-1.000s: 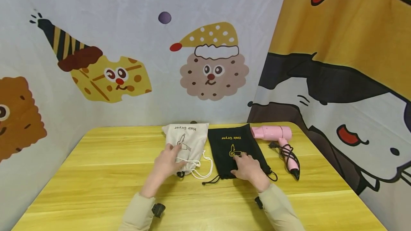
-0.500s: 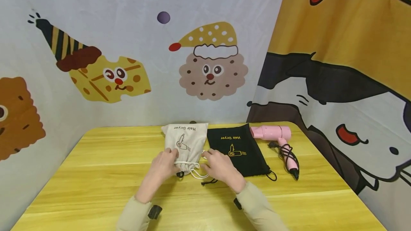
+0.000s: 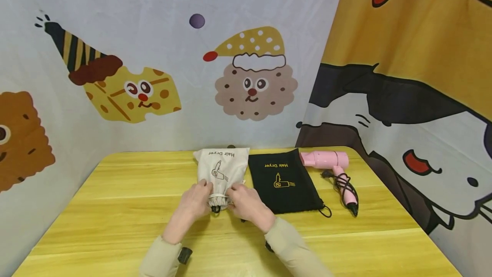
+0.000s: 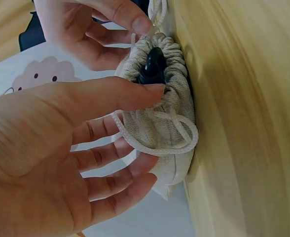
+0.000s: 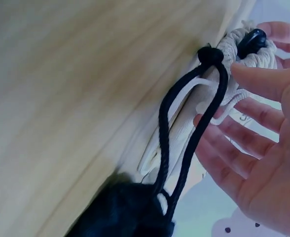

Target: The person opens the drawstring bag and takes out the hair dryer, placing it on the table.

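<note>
A cream drawstring bag (image 3: 230,163), printed "Hair Dryer" with a dryer drawing, lies on the table with its gathered mouth toward me. My left hand (image 3: 195,200) grips the left side of the mouth, thumb over the rim and fingers along the cloth. On the opposite side my right hand (image 3: 247,202) holds the gathered edge between thumb and fingers. A glossy black looped end (image 4: 155,64) pokes out of the opening; the rest of it is hidden inside. White cord (image 4: 184,147) hangs in a loop by the left fingers.
A flat black "Hair Dryer" bag (image 3: 284,200) lies just right of the cream one, its black cord (image 5: 163,118) looping out. Beyond it lies a pink hair dryer (image 3: 326,159) with a black cable wrapped on its handle. Cartoon cloth walls (image 3: 173,3) border the table.
My right hand has moved left, from over the black bag to the cream bag's mouth. My left hand has closed in on that bag's neck. Both bags stay in place.
</note>
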Action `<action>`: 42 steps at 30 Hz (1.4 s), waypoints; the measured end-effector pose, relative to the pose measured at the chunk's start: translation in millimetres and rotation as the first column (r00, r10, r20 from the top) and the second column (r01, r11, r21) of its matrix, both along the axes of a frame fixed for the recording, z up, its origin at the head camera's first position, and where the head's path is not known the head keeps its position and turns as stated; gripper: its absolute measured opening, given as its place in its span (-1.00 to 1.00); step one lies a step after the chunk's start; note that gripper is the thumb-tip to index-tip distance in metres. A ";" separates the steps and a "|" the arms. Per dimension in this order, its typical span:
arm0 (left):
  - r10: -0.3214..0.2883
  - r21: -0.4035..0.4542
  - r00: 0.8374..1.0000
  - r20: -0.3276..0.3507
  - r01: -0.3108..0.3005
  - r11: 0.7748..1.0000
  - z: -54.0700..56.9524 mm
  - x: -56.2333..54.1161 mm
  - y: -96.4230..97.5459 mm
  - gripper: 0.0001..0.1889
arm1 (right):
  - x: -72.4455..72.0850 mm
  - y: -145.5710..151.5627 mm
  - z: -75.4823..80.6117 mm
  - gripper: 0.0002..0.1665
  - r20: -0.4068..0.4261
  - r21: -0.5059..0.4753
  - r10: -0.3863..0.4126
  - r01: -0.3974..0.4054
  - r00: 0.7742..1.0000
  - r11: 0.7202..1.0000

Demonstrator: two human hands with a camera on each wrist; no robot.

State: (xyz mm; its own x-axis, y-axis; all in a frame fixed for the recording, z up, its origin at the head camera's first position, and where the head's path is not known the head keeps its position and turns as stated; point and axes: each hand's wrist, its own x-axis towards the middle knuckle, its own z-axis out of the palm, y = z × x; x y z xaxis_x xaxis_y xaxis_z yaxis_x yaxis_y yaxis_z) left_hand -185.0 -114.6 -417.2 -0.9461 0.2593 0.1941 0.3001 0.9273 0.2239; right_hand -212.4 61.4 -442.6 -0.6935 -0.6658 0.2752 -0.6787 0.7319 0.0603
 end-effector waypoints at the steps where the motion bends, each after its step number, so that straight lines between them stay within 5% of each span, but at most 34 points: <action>1: -0.001 0.007 1.000 0.001 0.001 1.000 -0.6 -0.5 -0.3 -0.64 | -0.2 -2.0 -0.5 -0.79 0.004 0.010 -0.005 0.005 1.000 1.000; 10: -0.011 0.108 0.999 0.030 0.008 0.994 0.2 -1.6 -5.8 -0.67 | 0.7 -14.5 -0.7 -0.75 0.043 0.064 -0.099 0.096 0.994 0.993; 23: 0.012 0.121 0.992 0.123 -0.027 0.992 3.4 -7.6 -4.2 -0.72 | 1.2 -18.1 0.2 -0.84 0.042 0.084 -0.115 0.111 0.992 0.990; 42: 0.048 0.019 0.998 0.045 -0.049 0.999 -1.1 -5.1 0.7 -0.66 | -2.8 -16.9 2.1 -0.90 0.106 0.032 -0.093 0.090 0.990 0.995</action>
